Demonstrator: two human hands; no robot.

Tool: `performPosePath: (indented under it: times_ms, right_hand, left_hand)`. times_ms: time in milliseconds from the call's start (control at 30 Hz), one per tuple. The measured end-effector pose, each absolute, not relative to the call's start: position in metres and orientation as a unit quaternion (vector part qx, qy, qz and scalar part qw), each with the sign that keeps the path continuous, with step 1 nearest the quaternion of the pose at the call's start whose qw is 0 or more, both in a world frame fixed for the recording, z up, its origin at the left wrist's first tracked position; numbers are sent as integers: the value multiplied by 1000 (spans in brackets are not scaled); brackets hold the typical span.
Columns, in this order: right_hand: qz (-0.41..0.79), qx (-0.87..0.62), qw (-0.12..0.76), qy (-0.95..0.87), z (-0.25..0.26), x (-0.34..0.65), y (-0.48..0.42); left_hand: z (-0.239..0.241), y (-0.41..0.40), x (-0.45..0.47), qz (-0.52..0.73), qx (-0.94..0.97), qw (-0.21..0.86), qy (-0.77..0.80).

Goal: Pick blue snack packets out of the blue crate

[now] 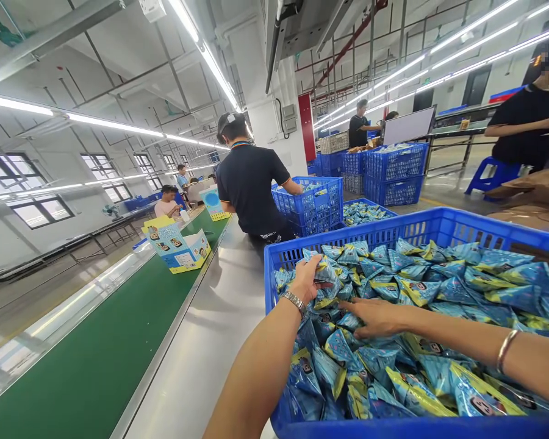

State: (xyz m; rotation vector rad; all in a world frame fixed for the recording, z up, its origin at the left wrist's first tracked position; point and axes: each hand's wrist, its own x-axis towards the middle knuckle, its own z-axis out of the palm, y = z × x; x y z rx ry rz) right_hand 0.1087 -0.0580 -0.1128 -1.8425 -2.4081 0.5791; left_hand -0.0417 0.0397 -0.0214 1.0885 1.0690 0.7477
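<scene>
A large blue plastic crate (348, 235) in front of me is full of pyramid-shaped blue and yellow foil packets (418, 291). My left hand (304, 281), with a metal watch on its wrist, is closed on a foil packet (322, 263) near the crate's left rim. To its right, my right hand (377, 317) lies palm down among the packets. Its fingers stretch toward the left hand and touch the pile, and some fingertips are partly hidden. A bangle sits on the right forearm.
Left of the crate runs a steel ledge (196, 360) beside a green conveyor belt (105, 353). An open printed carton (176, 247) stands on the belt, with another carton (215, 204) farther along. Ahead, a co-worker (251, 183) reaches into another blue crate (318, 201). Stacked crates (393, 177) stand beyond.
</scene>
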Motion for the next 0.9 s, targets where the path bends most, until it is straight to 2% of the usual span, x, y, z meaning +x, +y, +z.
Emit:
performPosePath:
  times_ms: [167, 367, 500, 900]
  right_hand:
    - [159, -614, 0, -773, -118, 105, -60]
    - [153, -618, -13, -771, -116, 108, -60]
    - [156, -616, -12, -772, -116, 110, -58]
    - [149, -603, 13, -784, -118, 111, -58]
  left_hand:
    - [-23, 37, -41, 339, 537, 607, 478]
    - [-7, 23, -49, 480, 682, 389, 391]
    - [-2, 29, -55, 515, 726, 286, 355]
    - [-11, 53, -60, 518, 750, 171, 373]
